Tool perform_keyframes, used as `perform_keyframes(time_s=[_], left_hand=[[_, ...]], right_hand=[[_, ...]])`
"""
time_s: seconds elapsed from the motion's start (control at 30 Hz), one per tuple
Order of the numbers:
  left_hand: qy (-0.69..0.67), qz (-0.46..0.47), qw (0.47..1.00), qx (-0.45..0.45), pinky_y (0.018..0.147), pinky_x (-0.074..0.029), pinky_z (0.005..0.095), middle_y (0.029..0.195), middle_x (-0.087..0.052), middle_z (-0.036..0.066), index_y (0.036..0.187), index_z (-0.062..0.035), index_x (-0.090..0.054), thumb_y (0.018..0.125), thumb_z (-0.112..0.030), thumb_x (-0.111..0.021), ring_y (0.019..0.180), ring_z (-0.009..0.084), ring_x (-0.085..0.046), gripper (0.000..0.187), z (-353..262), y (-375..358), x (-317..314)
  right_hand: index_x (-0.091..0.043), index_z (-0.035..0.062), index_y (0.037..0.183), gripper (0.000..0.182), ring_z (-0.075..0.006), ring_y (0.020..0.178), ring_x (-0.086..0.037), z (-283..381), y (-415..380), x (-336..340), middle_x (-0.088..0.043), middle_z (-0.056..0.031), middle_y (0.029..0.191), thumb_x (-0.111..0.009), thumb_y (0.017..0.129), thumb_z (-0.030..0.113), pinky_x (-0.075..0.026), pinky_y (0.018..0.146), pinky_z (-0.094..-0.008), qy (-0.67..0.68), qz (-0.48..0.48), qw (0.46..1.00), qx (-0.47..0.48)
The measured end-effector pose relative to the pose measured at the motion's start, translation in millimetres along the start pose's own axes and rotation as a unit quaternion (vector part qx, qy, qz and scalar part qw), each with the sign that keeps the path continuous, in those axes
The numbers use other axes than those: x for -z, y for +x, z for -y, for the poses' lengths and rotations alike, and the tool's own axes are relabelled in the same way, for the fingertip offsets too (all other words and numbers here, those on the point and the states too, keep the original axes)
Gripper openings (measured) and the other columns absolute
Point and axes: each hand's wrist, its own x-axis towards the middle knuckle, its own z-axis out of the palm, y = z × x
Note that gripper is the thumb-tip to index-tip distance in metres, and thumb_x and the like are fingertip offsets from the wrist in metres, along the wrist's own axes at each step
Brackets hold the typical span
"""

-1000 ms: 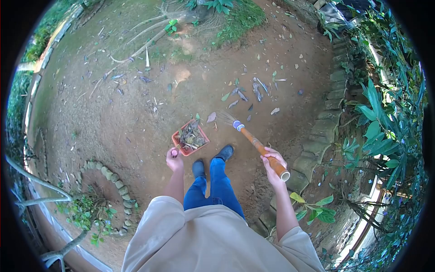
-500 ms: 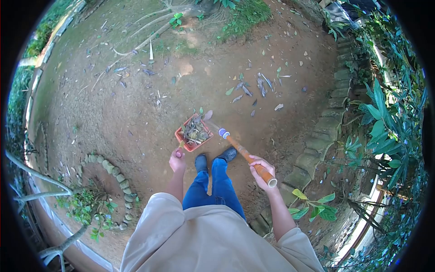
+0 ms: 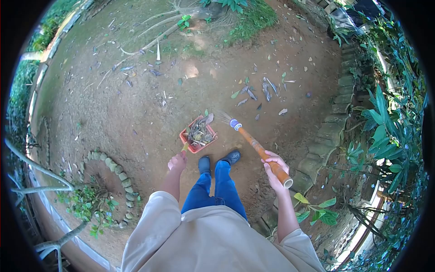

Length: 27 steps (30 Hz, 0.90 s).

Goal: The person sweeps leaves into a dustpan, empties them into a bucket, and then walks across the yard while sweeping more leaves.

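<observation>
My left hand point(image 3: 177, 162) is wrapped round the short handle of an orange-red dustpan point(image 3: 186, 142). Dry leaves point(image 3: 199, 131) fill the pan, one large leaf sticking out over its far right corner. My right hand point(image 3: 275, 171) grips a broom point(image 3: 253, 144) by its thick orange-brown stick, near the hollow end. The broom slants away to the upper left, and its thin bristles point(image 3: 224, 118) fan out past a blue and white binding, just right of the pan. My shoes point(image 3: 232, 157) stand close behind the dustpan.
Loose leaves point(image 3: 267, 89) lie on the bare soil ahead, with more scattered left. A tree base with roots point(image 3: 199, 12) rises at the back. Stone edging point(image 3: 328, 129) and dense plants point(image 3: 383, 118) border the right. A stone ring point(image 3: 123, 177) and branches point(image 3: 63, 186) sit at left.
The broom has shifted right with my right hand, its bristles now farther from the leaf at the pan's corner. The dustpan sits slightly farther right in view.
</observation>
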Motion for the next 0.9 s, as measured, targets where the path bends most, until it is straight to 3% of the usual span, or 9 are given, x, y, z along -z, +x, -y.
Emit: perform_keyframes(time_s=[0.17, 0.3, 0.6, 0.9], left_hand=[[-0.018, -0.017, 0.999, 0.021, 0.092, -0.053, 0.0454, 0.112, -0.072, 0.011, 0.116, -0.0221, -0.067, 0.090, -0.044, -0.061, 0.107, 0.0312, -0.068, 0.034, 7.5, -0.8, -4.0], [-0.006, -0.005, 0.999, 0.051, 0.092, -0.053, 0.0450, 0.111, -0.072, 0.012, 0.114, -0.0220, -0.068, 0.091, -0.045, -0.060, 0.107, 0.0316, -0.068, 0.033, -1.9, -20.4, 3.3], [0.022, 0.014, 0.998, 0.049, 0.093, -0.053, 0.0437, 0.112, -0.072, 0.009, 0.113, -0.0218, -0.068, 0.090, -0.043, -0.063, 0.109, 0.0301, -0.068, 0.032, -1.5, -28.2, -3.2], [-0.016, -0.012, 0.998, 0.059, 0.092, -0.053, 0.0432, 0.111, -0.073, 0.010, 0.122, -0.0263, -0.070, 0.083, -0.043, -0.073, 0.106, 0.0301, -0.068, 0.042, 7.6, -19.9, -9.9]], right_hand=[[-0.063, 0.0017, 0.095, 0.018, -0.0241, 0.110, -0.064, -19.8, 31.3, -21.3, -0.065, -0.0162, 0.121, -0.064, 0.083, -0.012, -0.053, 0.095, -0.0358, -0.092, 0.032, 0.993, 0.068], [-0.063, 0.0028, 0.093, 0.016, -0.0317, 0.107, -0.068, -20.7, 50.8, -37.9, -0.067, -0.0188, 0.118, -0.070, 0.080, -0.004, -0.052, 0.093, -0.0383, -0.113, 0.051, 0.988, 0.093], [-0.065, 0.0029, 0.093, 0.018, -0.0287, 0.111, -0.068, -35.5, 34.6, -53.8, -0.069, -0.0165, 0.118, -0.073, 0.078, -0.004, -0.053, 0.093, -0.0372, -0.079, 0.153, 0.984, 0.041], [-0.064, 0.0009, 0.094, 0.017, -0.0247, 0.106, -0.067, 10.9, -5.8, -9.7, -0.065, -0.0176, 0.121, -0.065, 0.081, -0.011, -0.057, 0.091, -0.0359, 0.060, 0.077, 0.995, -0.036]])
